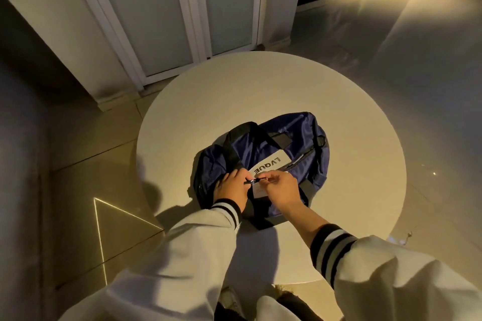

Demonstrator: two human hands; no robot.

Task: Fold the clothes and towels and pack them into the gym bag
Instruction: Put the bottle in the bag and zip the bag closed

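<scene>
Bag: the navy bag (287,138) lies on its side on your half of the round table (260,86), its near end just under your hands.

Zip: the zip pull (254,180) sits at that near end, between your two hands. You cannot tell from here whether the zip runs open or closed along the rest of the bag.

Left hand: your left hand (230,186) lies over the bag's near corner, fingertips curled onto the fabric beside the zip and holding it steady.

Right hand: your right hand (280,187) pinches the zip pull between thumb and fingertips, the other fingers tucked in.

Label: a white label (271,164) with dark letters faces up, just beyond your knuckles.

Handles: a black handle (234,148) arches over the bag's left half; the other lies flat toward the far side.

Clothes and towels: none in view, on the table or in your hands.

Progress: with nothing loose in sight and both hands on the zip, you are probably either opening the bag to start or closing it after packing. The bag's modest bulge does not settle which.

Left to do: if it is the start, all the folding and packing; if the end, only the zip.

Surroundings: pale doors (161,13) stand beyond the table, above a tiled floor (86,169).
</scene>
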